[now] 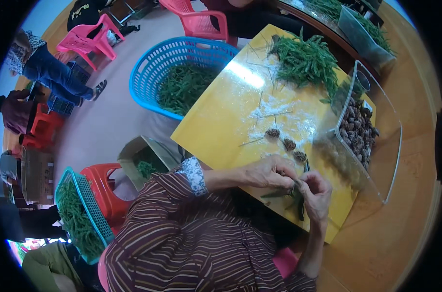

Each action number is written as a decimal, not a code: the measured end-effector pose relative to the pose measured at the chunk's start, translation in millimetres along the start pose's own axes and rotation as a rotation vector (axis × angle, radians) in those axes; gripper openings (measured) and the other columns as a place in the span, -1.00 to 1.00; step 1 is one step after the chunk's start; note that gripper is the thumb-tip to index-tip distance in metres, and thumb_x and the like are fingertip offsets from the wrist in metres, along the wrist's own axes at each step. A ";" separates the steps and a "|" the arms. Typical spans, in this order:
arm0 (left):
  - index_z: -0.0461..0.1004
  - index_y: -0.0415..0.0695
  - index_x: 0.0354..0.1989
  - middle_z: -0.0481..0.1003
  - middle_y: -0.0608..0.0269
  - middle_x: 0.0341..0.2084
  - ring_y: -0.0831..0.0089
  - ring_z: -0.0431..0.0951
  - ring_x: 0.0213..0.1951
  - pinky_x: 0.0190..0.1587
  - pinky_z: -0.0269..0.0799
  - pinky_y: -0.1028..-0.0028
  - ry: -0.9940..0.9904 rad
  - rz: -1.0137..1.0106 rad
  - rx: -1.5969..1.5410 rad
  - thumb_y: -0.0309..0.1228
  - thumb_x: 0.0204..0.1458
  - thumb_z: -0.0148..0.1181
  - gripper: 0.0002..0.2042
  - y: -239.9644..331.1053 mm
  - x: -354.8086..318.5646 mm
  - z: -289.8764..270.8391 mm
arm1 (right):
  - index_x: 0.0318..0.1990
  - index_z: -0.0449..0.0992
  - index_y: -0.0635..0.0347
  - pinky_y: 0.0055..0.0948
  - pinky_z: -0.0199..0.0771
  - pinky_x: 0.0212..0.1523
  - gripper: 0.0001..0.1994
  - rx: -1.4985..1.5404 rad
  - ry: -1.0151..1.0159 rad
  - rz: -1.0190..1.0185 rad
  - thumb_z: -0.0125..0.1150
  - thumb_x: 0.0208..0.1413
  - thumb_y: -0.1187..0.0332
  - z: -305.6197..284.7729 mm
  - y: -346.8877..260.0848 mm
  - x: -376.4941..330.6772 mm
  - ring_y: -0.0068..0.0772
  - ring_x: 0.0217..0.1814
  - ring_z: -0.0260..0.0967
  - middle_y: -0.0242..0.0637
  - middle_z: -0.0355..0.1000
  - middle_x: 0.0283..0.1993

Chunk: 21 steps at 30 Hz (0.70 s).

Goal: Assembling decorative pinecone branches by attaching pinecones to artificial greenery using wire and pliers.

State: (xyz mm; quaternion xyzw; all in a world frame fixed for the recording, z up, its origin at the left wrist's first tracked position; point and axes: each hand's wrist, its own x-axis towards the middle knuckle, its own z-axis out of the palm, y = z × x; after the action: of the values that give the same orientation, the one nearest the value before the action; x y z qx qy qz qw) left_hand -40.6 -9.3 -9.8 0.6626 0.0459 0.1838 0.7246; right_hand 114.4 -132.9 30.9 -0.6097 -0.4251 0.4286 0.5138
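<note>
Left hand [270, 173], right hand [318, 193] pinch green sprig [277, 193] at bench's [206, 127] near side; three cones [289, 144] just beyond.

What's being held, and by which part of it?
A green sprig, apparently pinched near one end by the left grip and right grip together; exact contact points are hidden.

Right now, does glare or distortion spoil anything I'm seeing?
Head view: white glare washes out part of the yellow table beside the blue basket; head view: fisheye bends outer straight edges; head view: the piece between left hand and right hand is unclear.
</note>
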 end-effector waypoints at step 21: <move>0.54 -0.28 -0.39 0.41 0.40 -0.53 0.64 0.34 -0.39 -0.28 0.26 0.57 -0.214 -0.279 -0.268 -0.47 -0.05 0.19 -0.87 2.0 1.4 -14.4 | -0.34 0.54 0.20 -0.43 0.34 -0.43 -0.76 -0.572 0.003 -0.848 0.31 -0.26 0.64 10.6 -13.4 5.2 -0.32 -0.44 0.34 -0.31 0.43 -0.44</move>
State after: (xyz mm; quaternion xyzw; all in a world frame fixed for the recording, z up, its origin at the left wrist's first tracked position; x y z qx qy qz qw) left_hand -44.2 4.9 -9.3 0.5635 0.0351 0.0148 0.8252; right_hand 104.6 -123.6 42.6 -0.5005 -0.7346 0.0479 0.4557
